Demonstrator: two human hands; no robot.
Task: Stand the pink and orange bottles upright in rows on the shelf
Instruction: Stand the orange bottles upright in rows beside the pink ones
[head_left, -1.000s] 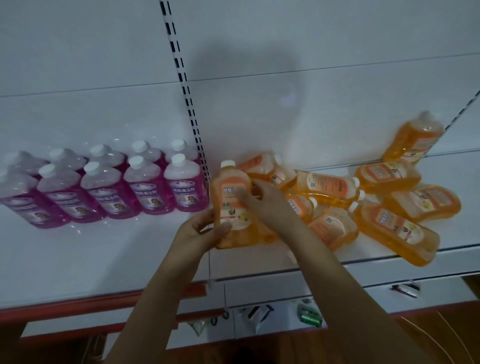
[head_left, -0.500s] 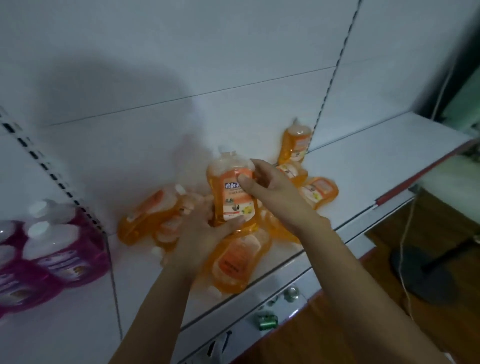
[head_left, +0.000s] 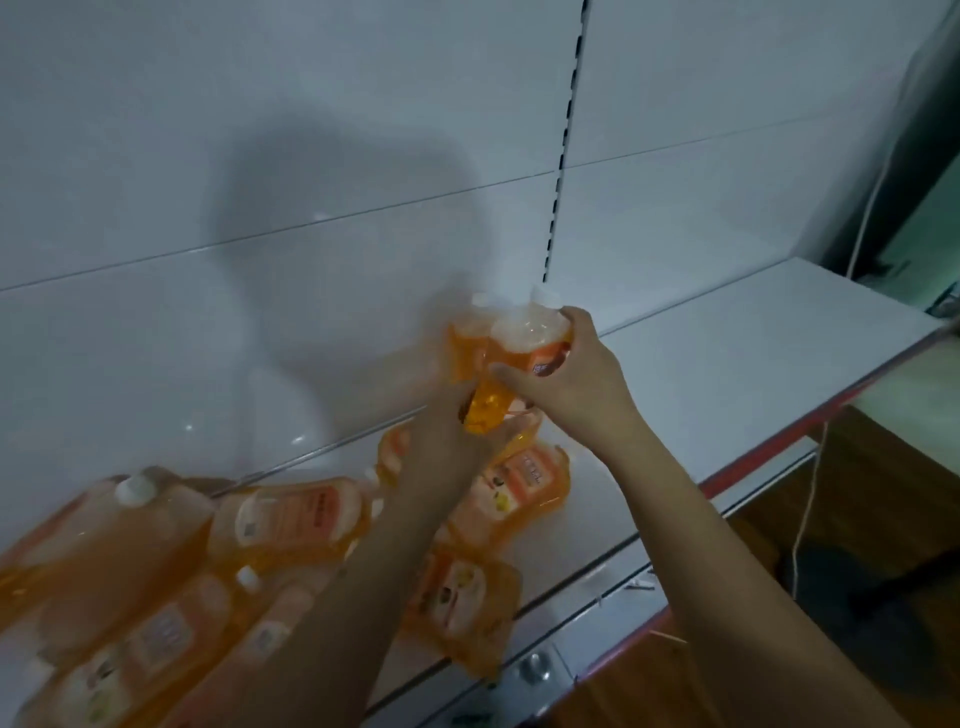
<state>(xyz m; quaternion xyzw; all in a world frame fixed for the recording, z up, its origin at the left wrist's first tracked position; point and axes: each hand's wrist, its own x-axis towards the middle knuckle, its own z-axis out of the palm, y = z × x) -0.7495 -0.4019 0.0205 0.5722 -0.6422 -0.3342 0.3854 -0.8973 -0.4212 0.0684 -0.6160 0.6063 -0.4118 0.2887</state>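
Observation:
An orange bottle (head_left: 511, 364) with a white cap is held upright above the white shelf (head_left: 727, 374), near the back wall. My right hand (head_left: 566, 384) grips its upper body from the right. My left hand (head_left: 452, 436) holds its lower part from the left. A second orange bottle (head_left: 465, 345) stands just behind it, touching the back panel. Several more orange bottles (head_left: 291, 519) lie on their sides across the shelf to the left and below my hands. No pink bottles are in view.
The shelf's right part (head_left: 779, 338) lies bare up to its red front edge (head_left: 810, 415). A slotted upright (head_left: 563, 140) runs down the back panel. A white cable (head_left: 805, 519) hangs beyond the shelf over a wooden floor.
Both hands have carried the orange bottle rightward and toward the back wall. My view has swung right, so the pink bottles have left the frame.

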